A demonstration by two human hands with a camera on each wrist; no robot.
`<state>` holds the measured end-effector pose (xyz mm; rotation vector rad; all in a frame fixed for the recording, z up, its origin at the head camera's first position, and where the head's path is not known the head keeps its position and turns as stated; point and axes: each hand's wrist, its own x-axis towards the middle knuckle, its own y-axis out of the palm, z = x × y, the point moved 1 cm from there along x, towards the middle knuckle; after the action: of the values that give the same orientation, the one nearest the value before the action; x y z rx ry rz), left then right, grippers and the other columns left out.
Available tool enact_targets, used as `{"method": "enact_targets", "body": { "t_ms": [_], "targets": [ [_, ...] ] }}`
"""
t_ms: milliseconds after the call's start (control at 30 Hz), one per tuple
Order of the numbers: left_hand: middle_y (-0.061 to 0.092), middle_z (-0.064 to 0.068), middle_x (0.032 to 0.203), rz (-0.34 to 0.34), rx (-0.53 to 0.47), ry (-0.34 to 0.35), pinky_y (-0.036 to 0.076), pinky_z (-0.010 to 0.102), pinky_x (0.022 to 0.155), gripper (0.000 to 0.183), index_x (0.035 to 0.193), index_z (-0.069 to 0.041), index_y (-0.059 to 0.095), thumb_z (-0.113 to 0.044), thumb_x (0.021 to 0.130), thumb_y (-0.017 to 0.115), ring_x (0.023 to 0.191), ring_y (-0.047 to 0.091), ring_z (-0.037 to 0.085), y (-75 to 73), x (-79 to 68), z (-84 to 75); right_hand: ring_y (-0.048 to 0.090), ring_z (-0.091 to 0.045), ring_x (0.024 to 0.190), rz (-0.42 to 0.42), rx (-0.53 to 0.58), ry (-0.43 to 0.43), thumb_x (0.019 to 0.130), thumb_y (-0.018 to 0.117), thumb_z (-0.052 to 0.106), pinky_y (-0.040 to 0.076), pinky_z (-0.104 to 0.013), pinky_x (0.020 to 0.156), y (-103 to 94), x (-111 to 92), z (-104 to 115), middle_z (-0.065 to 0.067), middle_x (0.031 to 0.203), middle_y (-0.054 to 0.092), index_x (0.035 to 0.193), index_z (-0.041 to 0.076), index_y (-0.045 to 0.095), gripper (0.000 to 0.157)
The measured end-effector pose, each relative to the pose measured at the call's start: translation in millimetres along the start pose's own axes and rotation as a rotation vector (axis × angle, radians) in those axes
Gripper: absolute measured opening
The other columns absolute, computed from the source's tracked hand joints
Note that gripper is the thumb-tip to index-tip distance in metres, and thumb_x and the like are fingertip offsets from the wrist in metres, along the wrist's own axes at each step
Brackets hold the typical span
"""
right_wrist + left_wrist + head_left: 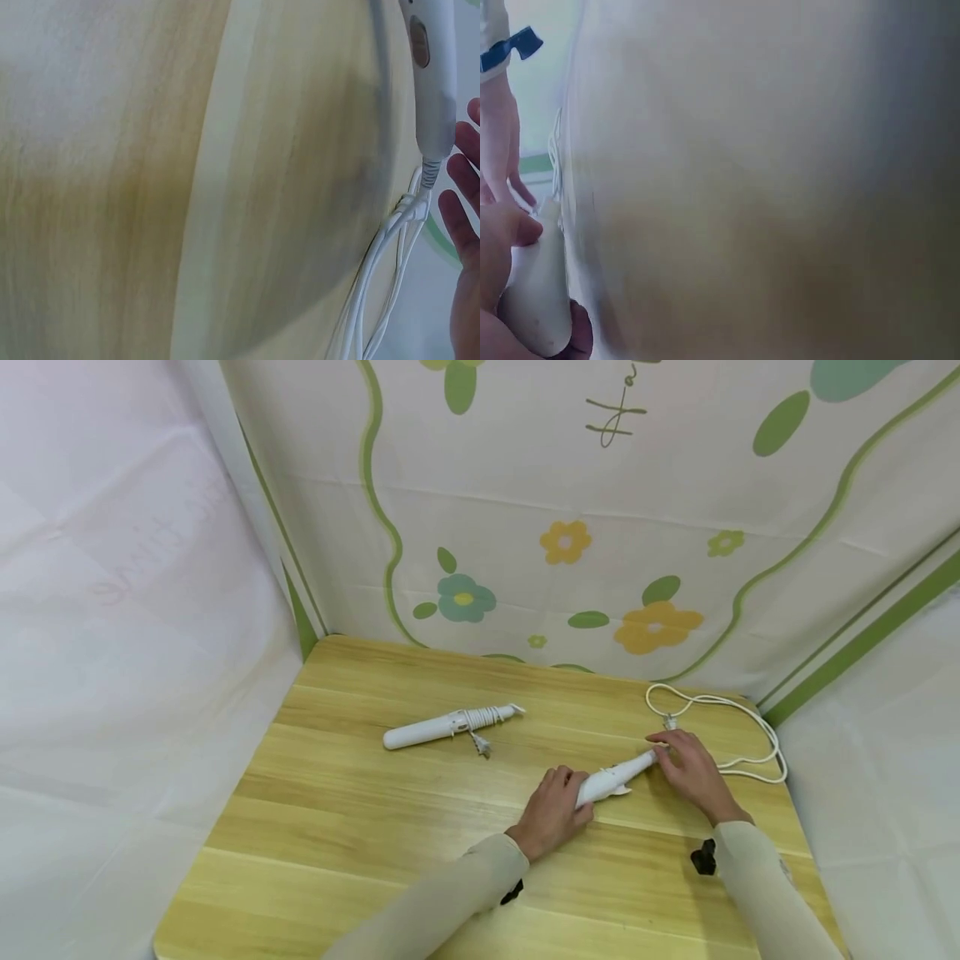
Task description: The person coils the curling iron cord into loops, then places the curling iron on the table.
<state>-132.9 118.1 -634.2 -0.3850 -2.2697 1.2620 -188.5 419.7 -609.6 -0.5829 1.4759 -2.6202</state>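
My left hand (551, 810) grips a white curling iron (615, 779) around its thick end, holding it at a slant over the wooden table. A small lever sticks out from the iron's side. At the narrow handle end is my right hand (693, 772), its fingers extended right beside the handle, as the right wrist view shows. There a button (420, 43) shows on the handle. From that end a white cord (772, 743) runs loosely over the far right of the table, its plug (670, 722) lying just beyond the right hand.
A second white curling iron (423, 732) lies farther left on the wooden table (337, 827), its cord wound around the handle and its plug (481, 744) hanging loose. A flowered cloth (510, 485) hangs behind the table, with pale cloth at both sides.
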Motion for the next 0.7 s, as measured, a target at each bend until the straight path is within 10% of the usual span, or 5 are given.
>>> {"method": "enact_targets", "body": {
  "t_ms": [267, 700],
  "targets": [
    [0.064, 0.007, 0.129, 0.071, -0.149, 0.003, 0.059, 0.025, 0.083, 0.048, 0.150, -0.013, 0.060, -0.029, 0.105, 0.069, 0.098, 0.069, 0.013, -20.6, 6.6, 21.3, 0.060, -0.041, 0.121, 0.001, -0.009, 0.004, 0.094, 0.055, -0.012, 0.043, -0.053, 0.095, -3.7, 1.4, -1.2, -0.020, 0.129, 0.071, 0.128, 0.004, 0.073, 0.041],
    [0.069, 0.003, 0.126, 0.011, -0.078, 0.136, 0.057, 0.019, 0.078, 0.047, 0.142, -0.015, 0.067, -0.034, 0.100, 0.077, 0.090, 0.067, 0.008, -53.6, 2.5, 61.6, 0.067, -0.042, 0.116, 0.013, -0.020, 0.012, 0.102, 0.070, 0.000, 0.052, -0.066, 0.097, 0.0, 0.6, 10.4, -0.019, 0.121, 0.076, 0.126, 0.004, 0.075, 0.024]
  ]
}}
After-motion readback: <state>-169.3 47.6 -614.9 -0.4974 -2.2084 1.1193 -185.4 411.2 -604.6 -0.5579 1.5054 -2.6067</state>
